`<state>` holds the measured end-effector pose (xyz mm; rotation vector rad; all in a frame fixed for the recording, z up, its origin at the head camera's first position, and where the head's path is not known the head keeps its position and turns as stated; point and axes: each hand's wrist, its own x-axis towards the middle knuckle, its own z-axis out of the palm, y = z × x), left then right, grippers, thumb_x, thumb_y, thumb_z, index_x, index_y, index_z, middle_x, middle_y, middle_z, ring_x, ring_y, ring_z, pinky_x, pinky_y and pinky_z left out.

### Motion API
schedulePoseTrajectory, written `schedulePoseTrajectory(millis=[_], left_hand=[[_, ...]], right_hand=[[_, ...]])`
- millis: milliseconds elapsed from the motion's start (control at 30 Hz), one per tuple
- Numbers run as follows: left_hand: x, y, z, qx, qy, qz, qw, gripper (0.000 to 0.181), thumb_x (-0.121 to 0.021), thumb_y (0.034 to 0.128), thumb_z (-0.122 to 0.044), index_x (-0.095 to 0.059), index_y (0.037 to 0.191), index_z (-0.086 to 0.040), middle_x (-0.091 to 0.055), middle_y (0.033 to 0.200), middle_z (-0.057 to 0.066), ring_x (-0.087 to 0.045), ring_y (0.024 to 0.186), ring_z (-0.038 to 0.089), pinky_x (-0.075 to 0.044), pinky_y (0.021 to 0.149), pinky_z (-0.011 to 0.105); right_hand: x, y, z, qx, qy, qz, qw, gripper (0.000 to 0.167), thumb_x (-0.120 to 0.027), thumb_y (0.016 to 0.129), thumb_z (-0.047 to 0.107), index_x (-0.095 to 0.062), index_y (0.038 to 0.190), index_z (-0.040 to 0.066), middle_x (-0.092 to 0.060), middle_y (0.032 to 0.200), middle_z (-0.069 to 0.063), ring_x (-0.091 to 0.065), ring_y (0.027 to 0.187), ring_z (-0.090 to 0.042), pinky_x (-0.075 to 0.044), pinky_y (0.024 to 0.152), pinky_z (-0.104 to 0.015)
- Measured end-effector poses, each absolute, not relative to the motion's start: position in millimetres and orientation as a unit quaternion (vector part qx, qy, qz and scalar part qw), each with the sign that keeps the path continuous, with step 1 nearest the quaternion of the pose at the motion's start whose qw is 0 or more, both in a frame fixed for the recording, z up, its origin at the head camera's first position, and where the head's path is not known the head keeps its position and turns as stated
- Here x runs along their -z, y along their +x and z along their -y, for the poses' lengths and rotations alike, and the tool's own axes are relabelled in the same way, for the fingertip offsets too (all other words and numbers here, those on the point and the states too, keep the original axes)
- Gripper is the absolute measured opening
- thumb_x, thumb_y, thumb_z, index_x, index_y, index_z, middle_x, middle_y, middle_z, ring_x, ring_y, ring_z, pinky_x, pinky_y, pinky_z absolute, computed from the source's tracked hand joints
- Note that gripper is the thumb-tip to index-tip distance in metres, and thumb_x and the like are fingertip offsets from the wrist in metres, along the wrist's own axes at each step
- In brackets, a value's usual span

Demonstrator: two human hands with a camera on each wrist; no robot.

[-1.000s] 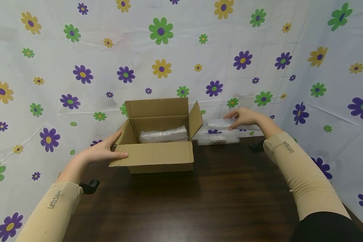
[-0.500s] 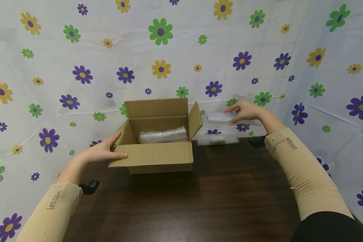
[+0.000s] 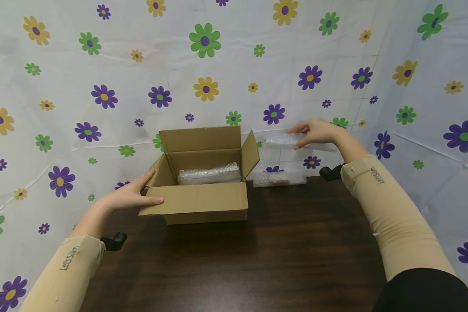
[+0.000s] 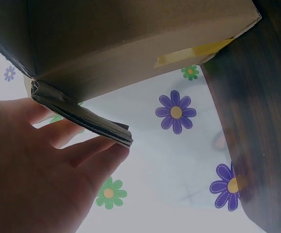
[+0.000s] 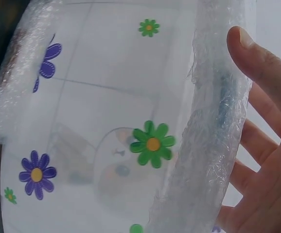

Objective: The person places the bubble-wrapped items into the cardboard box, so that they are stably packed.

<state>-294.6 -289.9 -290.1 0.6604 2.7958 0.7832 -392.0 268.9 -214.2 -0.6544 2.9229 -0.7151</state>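
Note:
An open cardboard box (image 3: pixel 206 216) stands on the dark table, flaps spread. My left hand (image 3: pixel 126 195) grips its left side, thumb on the front flap (image 3: pixel 203 198); in the left wrist view the fingertips meet the flap edges (image 4: pixel 89 121). Inside the box lies a bubble-wrapped bundle (image 3: pixel 209 174). To the right, my right hand (image 3: pixel 313 132) holds a long bubble-wrapped package (image 5: pixel 216 107) by its edge, raised above the table. What it wraps is too blurred to tell. Below it, a second bubble-wrapped package (image 3: pixel 279 178) lies at the table's back edge.
The dark wooden table (image 3: pixel 238 264) extends in front of the box. A white flower-printed cloth (image 3: pixel 140 78) hangs close behind the table and along both sides. The box's right flap (image 3: pixel 250 152) sticks up between the box and the raised package.
My right hand has risen with its bubble-wrapped package, widening the gap to the package on the table. The left hand and the box have stayed in place.

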Motion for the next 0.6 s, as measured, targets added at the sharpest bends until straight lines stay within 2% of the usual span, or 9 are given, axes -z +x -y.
schedulePoseTrajectory(millis=[267,600], left_hand=[[291,-296,290,-0.264,0.225,-0.934,0.081,0.106,-0.07,0.0867,-0.039,0.001,0.155,-0.001,-0.002,0.157,0.029,-0.007,0.141,0.05,-0.017,0.106,0.068],[291,-296,291,-0.268,0.227,-0.933,0.083,0.105,-0.069,0.0875,-0.04,0.001,0.154,-0.001,-0.001,0.158,0.028,-0.005,0.142,0.05,-0.016,0.106,0.068]], right_hand=[[187,-389,-262,0.24,-0.211,-0.947,0.027,0.066,-0.079,0.082,0.03,-0.054,0.139,0.009,-0.045,0.145,-0.018,-0.032,0.136,-0.044,-0.031,0.104,-0.063],[164,-388,-234,0.23,-0.224,-0.947,0.015,0.064,-0.078,0.082,0.032,-0.055,0.139,0.013,-0.043,0.148,-0.014,-0.034,0.136,-0.041,-0.031,0.105,-0.061]])
